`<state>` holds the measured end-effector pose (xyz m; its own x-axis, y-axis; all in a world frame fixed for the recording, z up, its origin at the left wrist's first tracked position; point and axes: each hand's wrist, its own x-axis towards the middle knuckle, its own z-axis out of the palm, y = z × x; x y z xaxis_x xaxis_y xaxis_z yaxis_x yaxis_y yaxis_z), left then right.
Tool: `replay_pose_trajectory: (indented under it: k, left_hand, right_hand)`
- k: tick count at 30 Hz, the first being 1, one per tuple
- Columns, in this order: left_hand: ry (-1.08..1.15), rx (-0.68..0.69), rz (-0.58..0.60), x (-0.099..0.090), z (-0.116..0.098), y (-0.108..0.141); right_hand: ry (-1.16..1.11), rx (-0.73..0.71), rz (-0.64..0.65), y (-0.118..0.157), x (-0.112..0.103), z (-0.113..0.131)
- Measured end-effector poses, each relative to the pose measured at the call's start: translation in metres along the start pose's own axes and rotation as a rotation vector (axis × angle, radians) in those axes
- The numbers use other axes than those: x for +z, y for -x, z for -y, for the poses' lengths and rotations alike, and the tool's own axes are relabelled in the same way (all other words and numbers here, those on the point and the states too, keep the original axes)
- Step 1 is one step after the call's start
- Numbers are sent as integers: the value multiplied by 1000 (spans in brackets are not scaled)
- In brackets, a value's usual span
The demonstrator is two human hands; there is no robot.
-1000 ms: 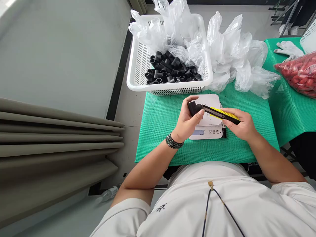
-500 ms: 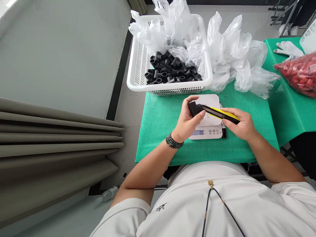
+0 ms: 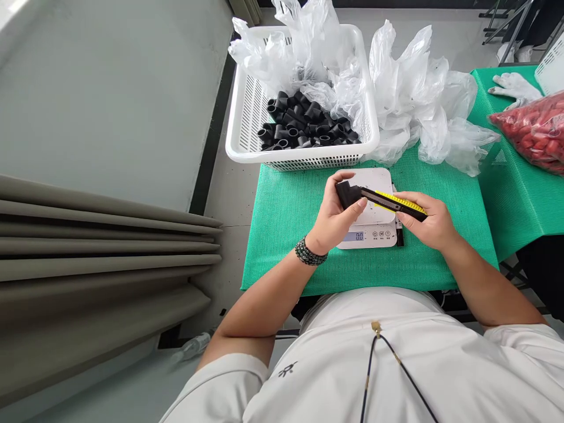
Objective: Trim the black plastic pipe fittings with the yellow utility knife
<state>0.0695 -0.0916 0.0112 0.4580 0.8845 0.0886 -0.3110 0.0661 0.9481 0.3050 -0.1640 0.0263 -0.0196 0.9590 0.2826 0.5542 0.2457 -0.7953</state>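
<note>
My left hand [image 3: 335,214] is shut on a black plastic pipe fitting [image 3: 348,194], with its fingers partly hiding it. My right hand [image 3: 434,223] grips a yellow-and-black utility knife [image 3: 396,203], and the knife's metal end reaches the fitting. Both hands hover over a white digital scale [image 3: 368,236], whose display reads about 0.0. Its pale platform [image 3: 374,179] lies partly hidden beneath my hands, and neither hand appears to touch it.
Beyond the scale, a white slotted basket [image 3: 304,155] holds several black fittings and plastic bags. More bags lie to its right. The scale sits on a green mesh mat [image 3: 299,258]. On another green surface at right lie a red-filled bag and a white glove.
The fitting and knife have shifted very slightly to the right. Both hands keep the same hold.
</note>
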Motion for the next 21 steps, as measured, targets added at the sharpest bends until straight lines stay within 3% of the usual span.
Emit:
replay_pose_trajectory:
  k: [21]
  left_hand:
    - [-70, -10, 9, 0, -1, 1]
  right_hand:
    - [-1, -26, -16, 0, 1, 2]
